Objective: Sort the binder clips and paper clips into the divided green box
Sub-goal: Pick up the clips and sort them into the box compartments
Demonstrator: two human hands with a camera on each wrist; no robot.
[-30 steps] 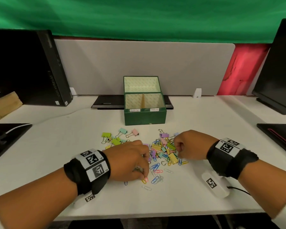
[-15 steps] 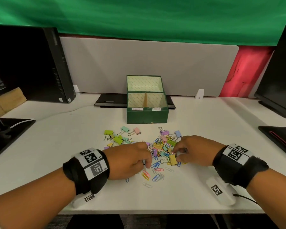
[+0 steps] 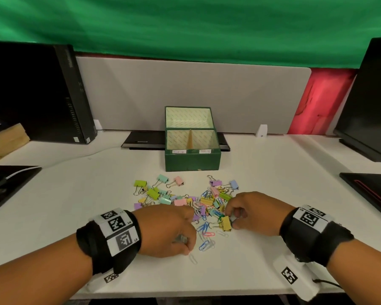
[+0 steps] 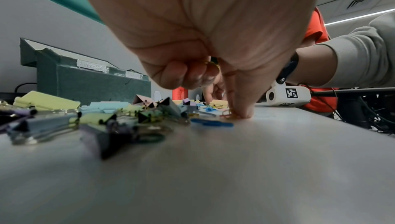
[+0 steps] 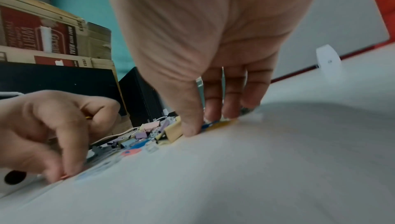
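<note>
Left hand point(image 3: 169, 232) curled, fingertips pinching a paper clip point(image 4: 227, 114) off the desk point(image 3: 75, 205); right hand point(image 3: 251, 213) likewise pinched at the clips point(image 3: 185, 199) mid-desk. Box point(image 3: 193, 160) stood open toward the desk's far edge, seemingly 2 empty compartments.

White bench point(image 3: 75, 194). Black computer tower point(image 3: 53, 93) standing far left, cardboard box point(image 3: 5, 139) beside it. Grey partition panel point(image 3: 185, 89) along back edge, green drape point(image 3: 185, 25) above. Dark monitor point(image 3: 370, 102) far right. Flat black device point(image 3: 145, 140) lying near partition.
</note>
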